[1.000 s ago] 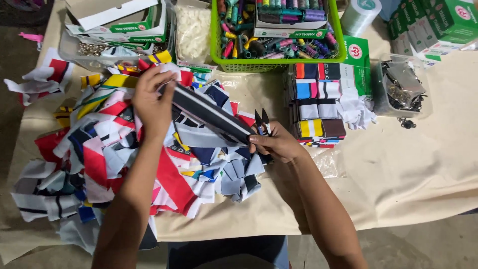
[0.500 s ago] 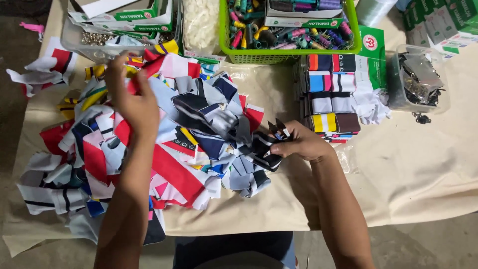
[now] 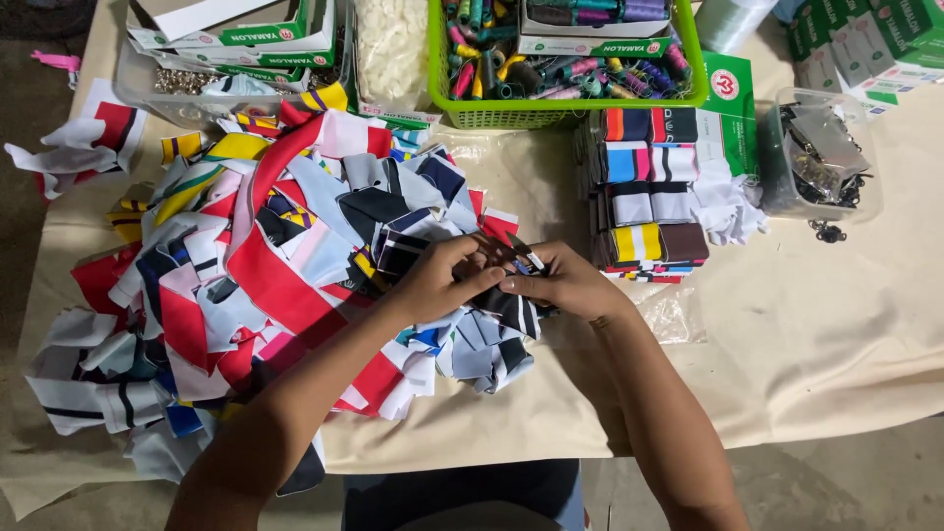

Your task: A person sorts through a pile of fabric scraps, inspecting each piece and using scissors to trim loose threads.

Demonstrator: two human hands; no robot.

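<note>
Head view, hands at centre of frame. Left hand (image 3: pixel 442 280) and right hand (image 3: pixel 565 285) are now together, fingertips meeting over a small dark striped fabric strip (image 3: pixel 511 258), pinched from both sides just above the near edge of the pile. One second ago the left hand was raised high over the pile, holding up a long dark strip, while the right hand held small dark snips; half a second ago the strip was coming down. The strip is now folded or bunched short between both hands. Snips: cannot tell if they remain in the right hand.

Surroundings: heap of mixed red, white, navy and yellow fabric strips (image 3: pixel 256 295) fills the left half. Neat stack of folded striped pieces (image 3: pixel 649 192) at centre right. Green plastic basket of thread spools (image 3: pixel 693 93) at upper centre. Clear tub of dark metal clips (image 3: pixel 821 162) at upper right. All on a beige cloth-covered table (image 3: pixel 836 344).
</note>
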